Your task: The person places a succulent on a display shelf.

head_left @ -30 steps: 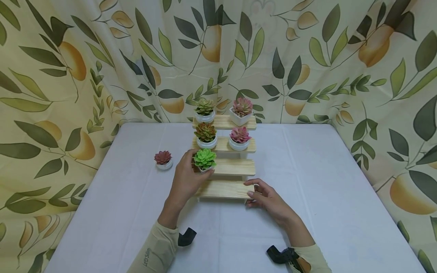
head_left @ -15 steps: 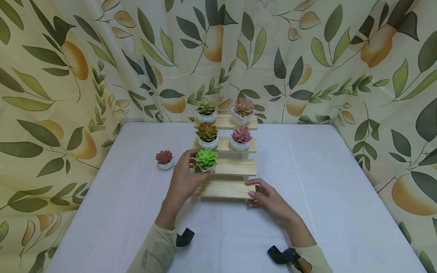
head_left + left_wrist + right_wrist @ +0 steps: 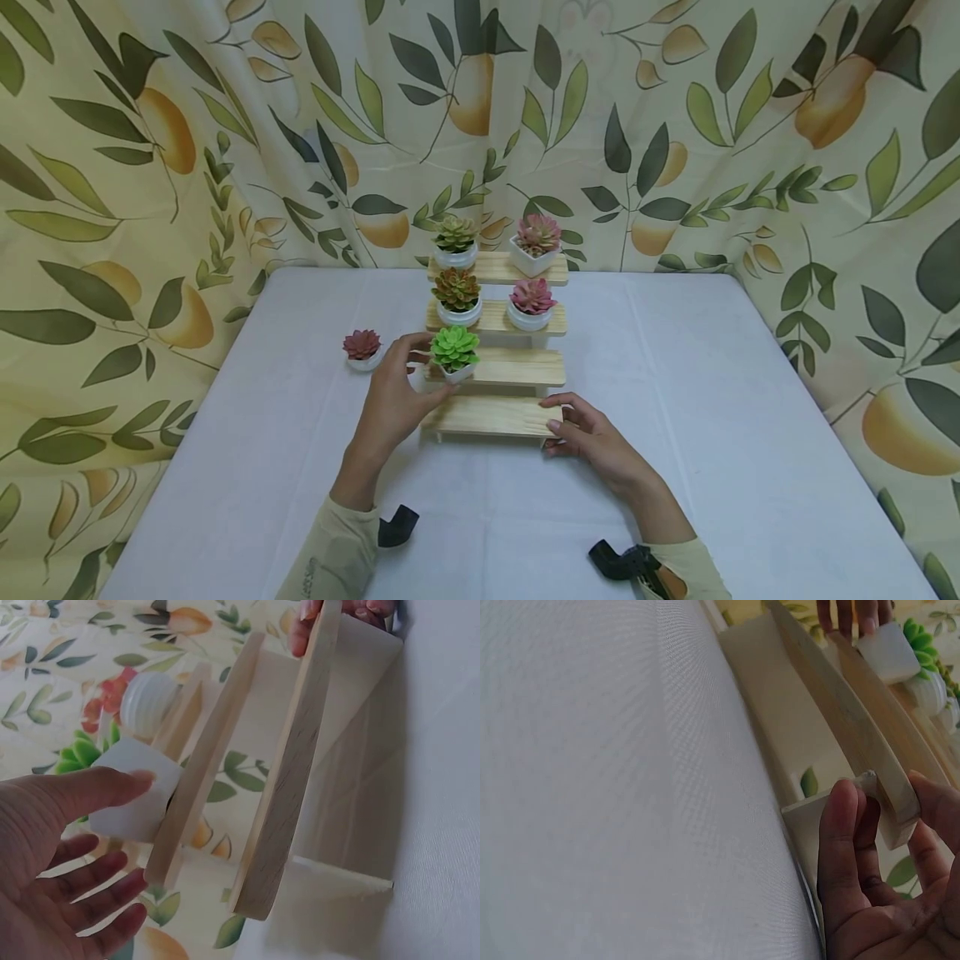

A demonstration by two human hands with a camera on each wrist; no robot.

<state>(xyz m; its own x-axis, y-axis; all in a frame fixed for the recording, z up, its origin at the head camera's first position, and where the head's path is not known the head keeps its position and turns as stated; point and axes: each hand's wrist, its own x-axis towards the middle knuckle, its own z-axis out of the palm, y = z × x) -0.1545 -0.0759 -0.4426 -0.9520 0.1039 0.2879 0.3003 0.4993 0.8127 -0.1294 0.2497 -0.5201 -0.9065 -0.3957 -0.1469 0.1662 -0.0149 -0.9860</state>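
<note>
A bright green succulent in a white angular pot stands at the left end of the second-lowest shelf of a wooden tiered plant stand. Beside it is my left hand, thumb at the front of the pot and the other fingers spread away from it; whether the thumb touches is hard to tell. My right hand grips the right end of the lowest shelf, thumb above and fingers beneath. A dark red succulent in a white pot sits on the table left of my left hand.
Two succulents, one olive green and one pink, stand on the top shelf. Below them are a brownish one and another pink one. A white cloth covers the table; a patterned curtain hangs behind.
My left hand has loosened from the green succulent's pot and drawn slightly left and back, its fingers opening. The pot stays on the shelf. My right hand keeps its grip on the lowest shelf.
</note>
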